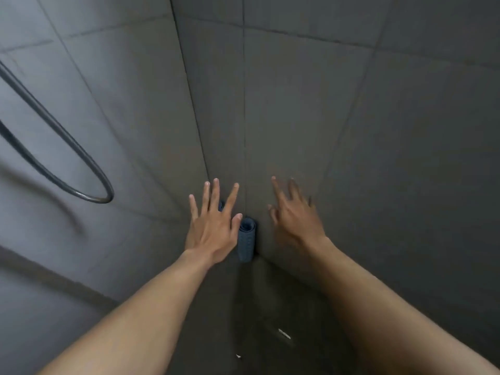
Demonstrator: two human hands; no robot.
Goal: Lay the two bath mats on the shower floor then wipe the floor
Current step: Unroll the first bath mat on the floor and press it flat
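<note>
My left hand is spread wide, holding nothing. Just right of its thumb, a rolled blue mat stands upright in the shower corner. It looks rubbery, light and floppy, so I'd wrap mid-roll. My right hand, blurred, is equally empty.

The first bath mat is a dark blue, tightly rolled tube with a dimpled surface. It stands upright on end in the corner where the two grey tiled walls meet the dark grey shower floor, its spiral end facing up. What looks like the second bath mat, the same blue, shows only as a sliver between the fingers of the left hand, just left of the first and against the wall.
</note>
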